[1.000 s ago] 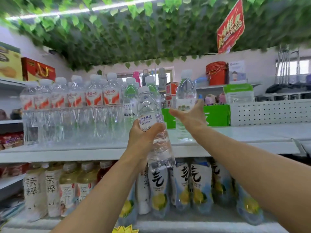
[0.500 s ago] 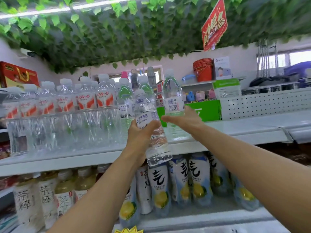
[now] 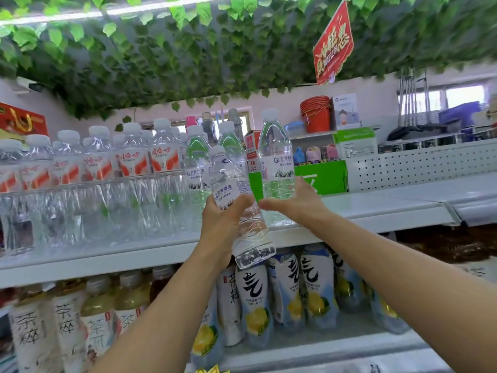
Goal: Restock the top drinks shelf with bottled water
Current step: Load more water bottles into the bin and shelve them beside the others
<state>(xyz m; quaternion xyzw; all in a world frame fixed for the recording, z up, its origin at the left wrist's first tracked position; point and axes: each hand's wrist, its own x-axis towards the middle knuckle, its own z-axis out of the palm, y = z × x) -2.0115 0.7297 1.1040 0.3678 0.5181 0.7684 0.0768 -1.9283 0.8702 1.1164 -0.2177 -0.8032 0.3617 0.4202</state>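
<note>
head view: your left hand [image 3: 223,220] is wrapped round the label of a tilted water bottle [image 3: 251,234]. its cap leans toward 11 o'clock and its base hangs toward 5 o'clock, in front of the top shelf [image 3: 376,212] edge and not resting on it. your right hand [image 3: 298,204], at 3 o'clock from the left and just beside it, is curled round the lower body of an upright water bottle [image 3: 277,162] that stands on the top shelf, thumb on the near side. the two bottles are just beside each other; you cannot tell whether they touch. at 9 o'clock from your hands the shelf carries a packed row of red-labelled water bottles [image 3: 134,162], with green-tinted bottles [image 3: 197,168] next to the tilted one. a green box [image 3: 322,176] sits at 2 o'clock behind your right hand. at 6 o'clock the shelf below holds lemon drinks [image 3: 255,300] and, toward 8 o'clock, tea bottles [image 3: 67,327]. at 12 o'clock a leaf garland [image 3: 161,63] and a red sign [image 3: 333,44] hang overhead.
</note>
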